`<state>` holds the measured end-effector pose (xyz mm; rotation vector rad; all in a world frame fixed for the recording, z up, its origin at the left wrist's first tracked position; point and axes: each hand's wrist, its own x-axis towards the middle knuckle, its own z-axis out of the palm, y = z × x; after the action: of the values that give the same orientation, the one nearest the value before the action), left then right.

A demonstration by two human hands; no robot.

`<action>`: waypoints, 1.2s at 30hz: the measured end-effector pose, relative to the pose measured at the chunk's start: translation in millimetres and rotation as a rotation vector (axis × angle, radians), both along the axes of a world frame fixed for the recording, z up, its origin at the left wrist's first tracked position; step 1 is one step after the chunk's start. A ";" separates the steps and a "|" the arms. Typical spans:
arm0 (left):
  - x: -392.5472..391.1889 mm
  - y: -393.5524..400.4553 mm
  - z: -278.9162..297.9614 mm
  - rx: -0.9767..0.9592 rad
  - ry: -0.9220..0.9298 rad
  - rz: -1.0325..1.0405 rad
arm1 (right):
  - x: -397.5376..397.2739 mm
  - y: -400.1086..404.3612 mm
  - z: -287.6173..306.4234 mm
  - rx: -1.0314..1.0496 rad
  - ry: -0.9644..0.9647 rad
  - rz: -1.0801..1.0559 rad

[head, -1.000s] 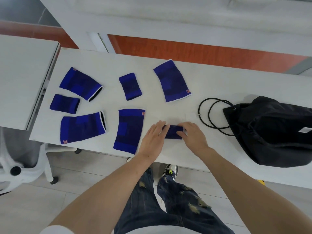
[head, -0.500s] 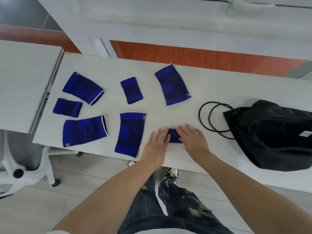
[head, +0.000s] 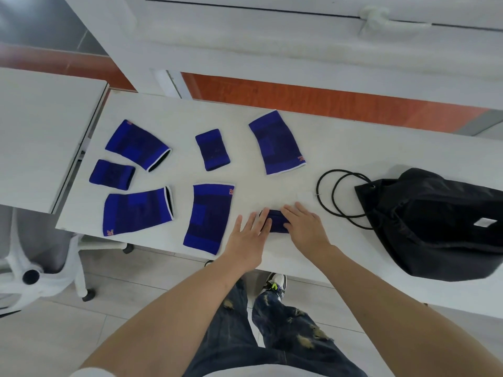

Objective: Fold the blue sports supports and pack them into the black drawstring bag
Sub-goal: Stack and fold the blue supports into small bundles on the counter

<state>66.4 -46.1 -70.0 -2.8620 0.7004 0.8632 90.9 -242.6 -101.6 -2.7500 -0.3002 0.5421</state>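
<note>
A small folded blue support lies near the front edge of the white table. My left hand lies flat with its fingers spread, fingertips on the support's left end. My right hand presses flat on its right part and hides that side. Several unfolded blue supports lie to the left: a large one beside my left hand, another large one behind, and a small one. The black drawstring bag lies at the right, its cord loops toward my hands.
More blue supports lie at the table's left end. A second white table adjoins on the left, with a white chair base under it. A window sill and wall run behind the table.
Both hands have gone from pinching the small support to lying flat on it, fingers stretched out. The head camera has tilted so the table sits lower in view.
</note>
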 end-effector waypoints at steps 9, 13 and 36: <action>2.3 -3.9 22.9 -0.176 -0.052 0.131 | -7.5 -2.2 22.8 0.207 -0.050 -0.177; -0.8 -2.1 43.6 -0.243 -0.135 0.292 | -16.3 2.0 40.1 0.252 -0.154 -0.221; 90.0 137.6 60.5 -0.189 -0.182 0.469 | 79.1 147.1 73.8 0.113 -0.062 -0.197</action>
<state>156.4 91.5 -9.5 -3.2835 0.0903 0.5836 170.0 -95.6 -27.8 -2.6519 -0.0703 0.3770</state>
